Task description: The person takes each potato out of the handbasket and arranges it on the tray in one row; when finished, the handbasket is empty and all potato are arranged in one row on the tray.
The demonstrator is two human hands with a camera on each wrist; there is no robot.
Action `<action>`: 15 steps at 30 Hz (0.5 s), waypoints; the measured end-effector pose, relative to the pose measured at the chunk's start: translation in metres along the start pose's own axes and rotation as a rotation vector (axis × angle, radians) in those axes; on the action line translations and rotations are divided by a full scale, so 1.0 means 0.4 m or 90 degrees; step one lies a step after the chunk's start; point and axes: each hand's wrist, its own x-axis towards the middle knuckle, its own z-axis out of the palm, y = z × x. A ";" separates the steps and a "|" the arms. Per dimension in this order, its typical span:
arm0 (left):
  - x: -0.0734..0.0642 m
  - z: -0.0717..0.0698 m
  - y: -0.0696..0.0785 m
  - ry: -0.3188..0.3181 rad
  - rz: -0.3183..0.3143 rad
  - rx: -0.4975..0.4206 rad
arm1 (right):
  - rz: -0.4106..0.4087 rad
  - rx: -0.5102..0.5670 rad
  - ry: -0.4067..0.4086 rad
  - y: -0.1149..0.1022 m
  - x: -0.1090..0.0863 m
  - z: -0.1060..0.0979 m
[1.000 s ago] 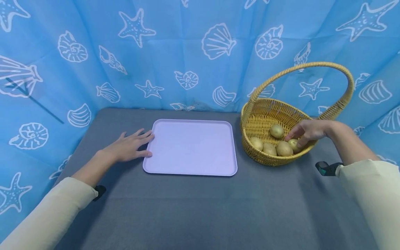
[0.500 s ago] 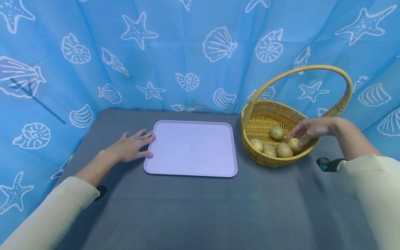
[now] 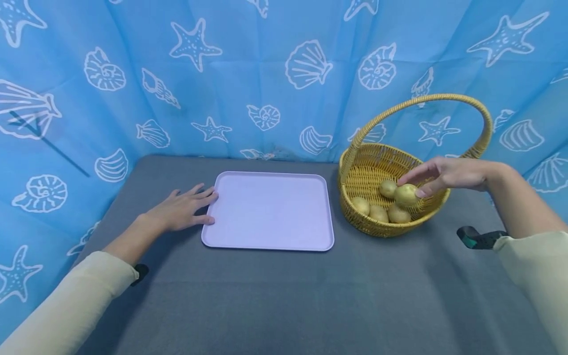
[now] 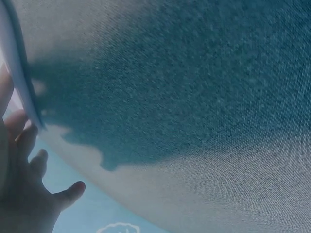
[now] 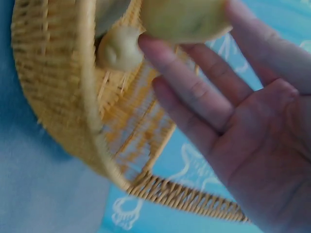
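Observation:
My right hand [image 3: 461, 173] pinches a potato [image 3: 406, 195] between thumb and fingertips, over the yellow wicker basket [image 3: 381, 152]. Several other potatoes [image 3: 378, 213] lie along the basket's front and middle, partly hidden by the held one. In the right wrist view, the held potato [image 5: 184, 19] shows at the top edge, with another potato [image 5: 119, 48] behind the basket rim. With its fingers spread, my left hand [image 3: 179, 209] rests at the left rim of a lilac tray [image 3: 268, 212], fingertips touching it. The left wrist view shows only part of that hand [image 4: 29, 179].
Grey cloth covers the table [image 3: 266, 296]. A blue curtain [image 3: 248, 74] with shells and starfish hangs behind it. The basket's tall arched handle [image 3: 448, 98] rises above the right wrist. Bare tabletop lies in front of the tray and basket.
My right hand has taken hold of the potato at the basket's right side and raised it up and leftward, above the others. The left hand stays at the tray.

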 end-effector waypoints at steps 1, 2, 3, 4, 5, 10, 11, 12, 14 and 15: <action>-0.001 -0.001 -0.001 0.000 -0.001 0.001 | -0.014 -0.001 0.001 -0.014 0.002 0.006; -0.001 -0.001 -0.002 -0.001 -0.002 0.001 | -0.029 -0.001 0.002 -0.028 0.005 0.012; -0.001 -0.002 -0.002 -0.002 -0.002 0.000 | -0.051 0.002 -0.002 -0.042 0.009 0.018; -0.002 -0.002 -0.003 -0.002 -0.002 0.001 | -0.073 0.010 -0.009 -0.056 0.014 0.025; -0.002 -0.003 -0.003 -0.002 -0.002 0.000 | -0.092 0.021 -0.018 -0.069 0.020 0.031; -0.003 -0.002 -0.003 -0.001 0.002 0.000 | -0.175 0.080 -0.056 -0.132 0.064 0.061; -0.004 -0.002 -0.002 -0.001 0.003 0.000 | -0.183 0.086 -0.057 -0.145 0.074 0.069; -0.004 -0.002 -0.002 -0.001 0.004 -0.001 | -0.193 0.089 -0.056 -0.158 0.085 0.077; -0.004 -0.002 -0.002 -0.001 0.006 -0.004 | -0.209 0.089 -0.050 -0.187 0.110 0.097; -0.004 -0.002 -0.001 -0.002 0.007 -0.006 | -0.216 0.085 -0.046 -0.200 0.124 0.108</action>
